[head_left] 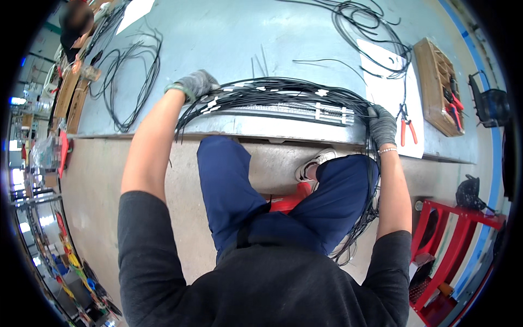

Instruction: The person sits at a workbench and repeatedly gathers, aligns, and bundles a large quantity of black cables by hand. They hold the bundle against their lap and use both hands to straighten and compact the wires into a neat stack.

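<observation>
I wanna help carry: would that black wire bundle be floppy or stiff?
Probably floppy: the black wire bundle curves between the left hand and right hand, and strands dangle below the table. Maybe heavy for you, since many wires lie together.

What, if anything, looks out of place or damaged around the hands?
Thin black cable strands dangle in a tangle off the pale blue-grey table, beside the navy-trousered right leg, while the long black cable bundle held by the grey-gloved right hand lies on top; they might snag. No spill or damage shows.
</observation>
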Tool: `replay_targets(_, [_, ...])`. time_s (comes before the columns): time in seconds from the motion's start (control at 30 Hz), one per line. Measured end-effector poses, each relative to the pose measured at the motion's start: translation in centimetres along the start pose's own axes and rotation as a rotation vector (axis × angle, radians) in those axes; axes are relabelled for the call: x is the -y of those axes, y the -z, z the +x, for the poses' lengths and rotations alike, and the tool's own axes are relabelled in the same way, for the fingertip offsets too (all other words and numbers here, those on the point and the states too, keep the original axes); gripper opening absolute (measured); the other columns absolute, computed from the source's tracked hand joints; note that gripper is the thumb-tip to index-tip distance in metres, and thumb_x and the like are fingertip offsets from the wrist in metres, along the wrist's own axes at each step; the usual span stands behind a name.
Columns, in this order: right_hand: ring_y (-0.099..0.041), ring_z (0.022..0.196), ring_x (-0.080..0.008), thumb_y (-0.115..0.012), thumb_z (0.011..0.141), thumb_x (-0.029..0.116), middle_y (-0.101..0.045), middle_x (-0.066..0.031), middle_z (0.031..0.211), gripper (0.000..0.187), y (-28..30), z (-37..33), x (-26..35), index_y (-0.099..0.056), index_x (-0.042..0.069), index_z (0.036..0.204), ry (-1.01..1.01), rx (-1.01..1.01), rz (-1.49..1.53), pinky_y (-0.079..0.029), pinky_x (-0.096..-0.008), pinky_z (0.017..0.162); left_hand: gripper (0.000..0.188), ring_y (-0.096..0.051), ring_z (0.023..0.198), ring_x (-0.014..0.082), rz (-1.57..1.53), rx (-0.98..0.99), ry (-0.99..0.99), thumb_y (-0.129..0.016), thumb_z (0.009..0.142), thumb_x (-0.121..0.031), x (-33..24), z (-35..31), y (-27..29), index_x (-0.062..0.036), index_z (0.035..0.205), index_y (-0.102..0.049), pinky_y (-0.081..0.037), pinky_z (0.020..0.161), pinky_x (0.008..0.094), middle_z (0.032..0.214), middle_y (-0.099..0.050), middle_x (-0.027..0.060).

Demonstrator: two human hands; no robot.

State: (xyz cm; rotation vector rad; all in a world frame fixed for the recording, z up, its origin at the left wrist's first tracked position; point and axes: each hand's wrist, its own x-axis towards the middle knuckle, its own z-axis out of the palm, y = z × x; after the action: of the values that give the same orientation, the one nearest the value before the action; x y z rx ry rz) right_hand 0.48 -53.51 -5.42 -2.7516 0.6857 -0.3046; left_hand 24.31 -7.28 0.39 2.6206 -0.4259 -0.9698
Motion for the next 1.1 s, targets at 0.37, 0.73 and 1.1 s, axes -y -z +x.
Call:
replay_targets(0.37, [-0.063,0.088,-0.0369,-0.055,0.090,0.031,-0.067,-0.0181,0.092,0.026,2.4,-0.9,1.3,-0.068,0.010,0.098,-0.026,-0.030,0.117,-0.049,-0.0416,0.079,0.022,-0.052,0.063,0.0091,-0.252,-0.111,-0.109,-0.061,0.090,-0.020,0.3,-3.6,-0.4,-0.0005,0.087,-0.069,-0.045,0.062,0.0279,0.067,-0.063,0.0016])
replay_targets(0.73, [-0.064,0.082,-0.0322,-0.062,0.085,0.021,-0.067,-0.0142,0.088,0.019,13.1,-14.4,5.2,-0.067,0.006,0.094,0.396,0.155,0.383,-0.051,-0.0385,0.073,0.058,-0.062,0.098,0.0201,-0.131,0.282,-0.483,-0.076,0.076,-0.032,-3.7,-19.8,-8.0,-0.0030,0.122,-0.056,-0.048,0.088,0.0342,0.102,-0.066,0.0127])
replay_targets(1.1, [-0.063,0.078,-0.0306,-0.062,0.084,0.023,-0.065,-0.0124,0.084,0.019,14.6,-17.1,7.3,-0.067,0.009,0.095,0.371,0.038,0.363,-0.051,-0.0390,0.070,0.024,-0.066,0.088,0.0300,-0.207,-0.198,-0.957,-0.053,0.092,-0.015,-24.2,-17.8,-15.6,-0.0013,0.108,-0.064,-0.051,0.079,0.0357,0.095,-0.068,0.0181])
